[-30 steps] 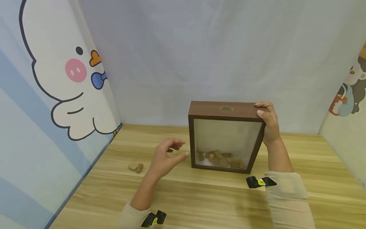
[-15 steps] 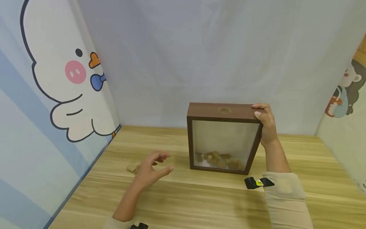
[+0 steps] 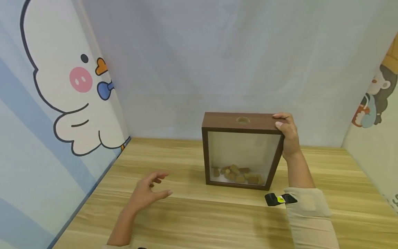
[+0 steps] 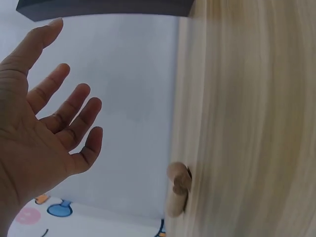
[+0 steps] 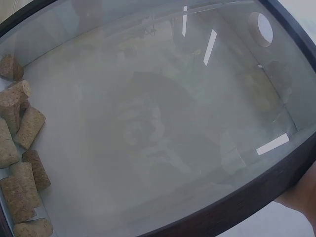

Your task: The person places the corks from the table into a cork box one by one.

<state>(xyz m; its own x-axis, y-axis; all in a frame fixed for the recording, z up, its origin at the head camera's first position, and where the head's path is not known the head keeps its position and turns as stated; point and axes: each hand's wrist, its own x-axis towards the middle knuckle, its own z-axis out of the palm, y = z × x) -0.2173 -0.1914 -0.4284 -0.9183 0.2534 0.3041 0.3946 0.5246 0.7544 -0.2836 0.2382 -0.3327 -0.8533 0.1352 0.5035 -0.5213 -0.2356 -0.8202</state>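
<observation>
A dark brown wooden shadow box (image 3: 240, 121) with a clear front stands on the table, a round hole in its top. Several wine corks (image 5: 30, 127) lie piled along its bottom inside. My right hand (image 3: 289, 135) grips the box's upper right corner, thumb and fingers on the top edge. To the left of the box, my left hand (image 3: 146, 192) is held above the table with fingers spread and loosely bent, holding nothing. Loose corks (image 4: 178, 190) lie on the table near it in the left wrist view; in the head view the hand mostly hides them.
The wood-grain table (image 3: 202, 221) reaches back to a pale curtain (image 3: 186, 69). A cartoon-printed panel (image 3: 56, 103) borders the left side, and another printed panel (image 3: 373, 114) borders the right.
My left hand has moved left and down, away from the box's left side to over the loose corks. The right hand keeps its grip on the box corner.
</observation>
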